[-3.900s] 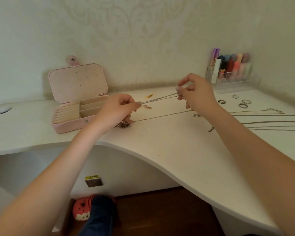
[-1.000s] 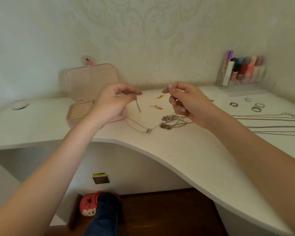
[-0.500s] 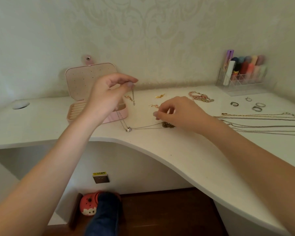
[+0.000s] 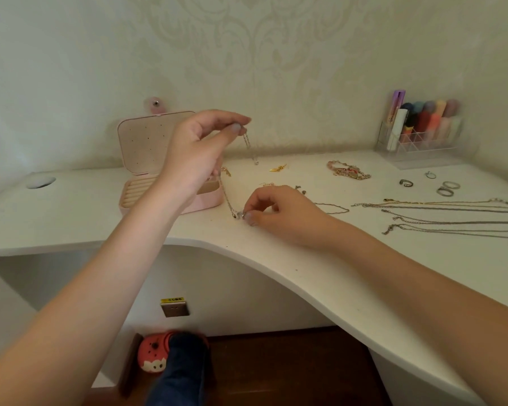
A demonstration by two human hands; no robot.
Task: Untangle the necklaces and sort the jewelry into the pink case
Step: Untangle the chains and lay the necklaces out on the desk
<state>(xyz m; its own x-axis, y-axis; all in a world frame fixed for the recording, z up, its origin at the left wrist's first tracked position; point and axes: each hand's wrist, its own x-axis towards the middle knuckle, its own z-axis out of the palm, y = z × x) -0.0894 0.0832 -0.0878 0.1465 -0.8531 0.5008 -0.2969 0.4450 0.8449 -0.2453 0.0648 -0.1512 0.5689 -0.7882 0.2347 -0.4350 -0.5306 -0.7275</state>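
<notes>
Left hand point(image 4: 200, 150) pinching necklace chain point(image 4: 228, 197) aloft beside pink case point(image 4: 159, 159), right hand point(image 4: 279, 209) gripping pendant point(image 4: 241, 214); untangling, coiling next.

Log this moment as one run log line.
left hand: lifts necklace end | right hand: pinches pendant on desk | pink case: open

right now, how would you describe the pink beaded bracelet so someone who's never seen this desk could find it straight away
Start at the clear makeup organizer in the far right corner of the white desk, against the wall. Just to its left, lying on the desk, is the bracelet. Unlike the plain rings to its right and the thin straight chains in front of it, it is a bunched cluster of pink beads and gold links.
</notes>
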